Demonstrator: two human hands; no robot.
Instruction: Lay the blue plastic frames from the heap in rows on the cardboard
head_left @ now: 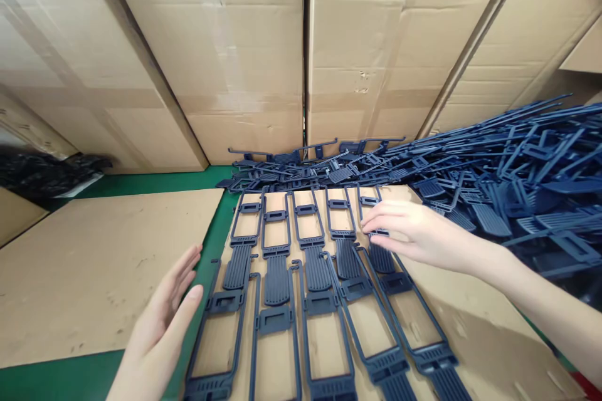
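Observation:
Several dark blue plastic frame parts (301, 263) lie side by side in two overlapping rows on a sheet of cardboard (475, 319). My right hand (414, 232) reaches in from the right, its fingers bent down onto the rightmost part of the far row (376, 244); whether it grips it I cannot see. My left hand (164, 319) is open, fingers straight and together, edge-on just left of the rows, close to the leftmost near part (221, 326) but not touching it.
A big loose heap of the same blue parts (517, 175) fills the right and back. Large cardboard boxes (226, 56) stand behind. Another flat cardboard sheet (94, 269) lies left on the green table (155, 182). Dark material (42, 172) sits far left.

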